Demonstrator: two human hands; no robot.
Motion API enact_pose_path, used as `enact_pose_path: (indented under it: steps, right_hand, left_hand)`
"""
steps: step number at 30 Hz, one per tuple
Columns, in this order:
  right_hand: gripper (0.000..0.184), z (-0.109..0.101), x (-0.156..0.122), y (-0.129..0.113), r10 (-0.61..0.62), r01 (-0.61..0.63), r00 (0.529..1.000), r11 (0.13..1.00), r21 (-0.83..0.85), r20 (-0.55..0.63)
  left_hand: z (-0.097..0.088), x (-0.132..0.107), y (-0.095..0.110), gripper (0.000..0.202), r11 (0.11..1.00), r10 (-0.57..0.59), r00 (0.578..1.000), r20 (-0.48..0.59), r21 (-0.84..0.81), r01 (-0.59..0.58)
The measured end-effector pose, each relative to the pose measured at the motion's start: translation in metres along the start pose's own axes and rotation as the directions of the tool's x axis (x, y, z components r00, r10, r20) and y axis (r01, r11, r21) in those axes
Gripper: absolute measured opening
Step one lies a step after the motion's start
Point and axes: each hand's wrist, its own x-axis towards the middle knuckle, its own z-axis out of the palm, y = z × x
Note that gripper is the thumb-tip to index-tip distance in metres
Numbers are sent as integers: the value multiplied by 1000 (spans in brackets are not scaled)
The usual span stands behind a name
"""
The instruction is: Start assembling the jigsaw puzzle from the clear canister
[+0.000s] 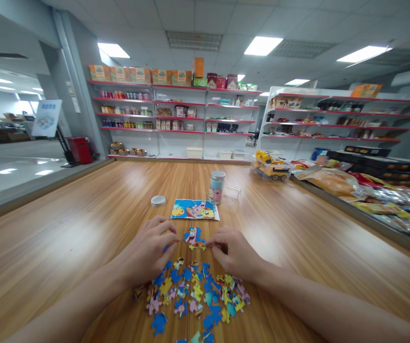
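A small cluster of joined jigsaw puzzle pieces (pixel 192 235), showing a pink figure on blue with yellow along its lower edge, lies between my hands. My left hand (pixel 153 245) is at its left, fingers curled around a blue puzzle piece (pixel 166 247) that is partly hidden. My right hand (pixel 234 251) has its fingertips closed at the lower right edge of the cluster, on a yellow puzzle piece (pixel 202 247). Nearer to me spreads a heap of loose puzzle pieces (pixel 197 289) in blue, yellow and pink. Beyond the cluster lies the printed picture sheet (pixel 195 210).
A cartoon-printed can (pixel 217 188) stands behind the sheet, beside a clear plastic holder (pixel 232 193). Its white lid (pixel 158 200) lies left. Farther right are a clear bin of yellow toy trucks (pixel 270 166) and packaged goods (pixel 337 183). Stocked shelves (pixel 178 102) line the back.
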Motion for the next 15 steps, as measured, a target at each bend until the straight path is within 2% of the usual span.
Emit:
enact_pose_path:
  steps: [6,11,15]
  right_hand:
    - [27,0,0,2,29,-29,1000,1000,-5,0]
    - [25,-1,1,1,66,-66,998,998,-16,-7]
    - [24,-2,1,0,69,-69,998,997,-21,-9]
  left_hand:
    - [5,-1,-15,37,991,-136,988,78,0,137]
    - [9,-2,-23,26,977,-213,971,110,26,211]
    - [3,-2,-22,30,975,-221,971,93,37,218]
